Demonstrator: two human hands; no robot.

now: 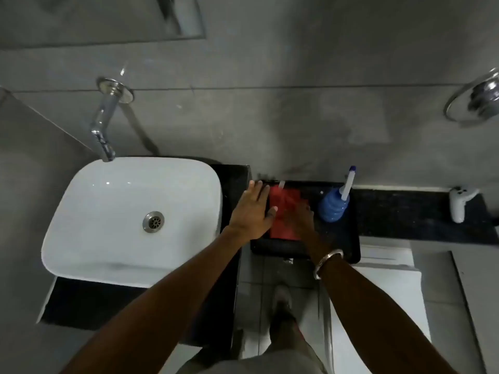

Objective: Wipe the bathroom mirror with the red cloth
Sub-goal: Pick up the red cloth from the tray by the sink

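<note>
A red cloth lies folded in a black tray on the dark counter, right of the basin. My left hand hovers flat with fingers spread over the tray's left edge, next to the cloth. My right hand rests on the cloth's right side; motion blur hides whether its fingers grip it. A blue spray bottle with a white nozzle stands in the tray's far right corner. The bottom corner of the mirror shows at the top left on the grey wall.
A white basin sits left of the tray under a chrome wall tap. A white controller-shaped object lies on the counter at the right. A chrome fitting juts from the wall at the upper right.
</note>
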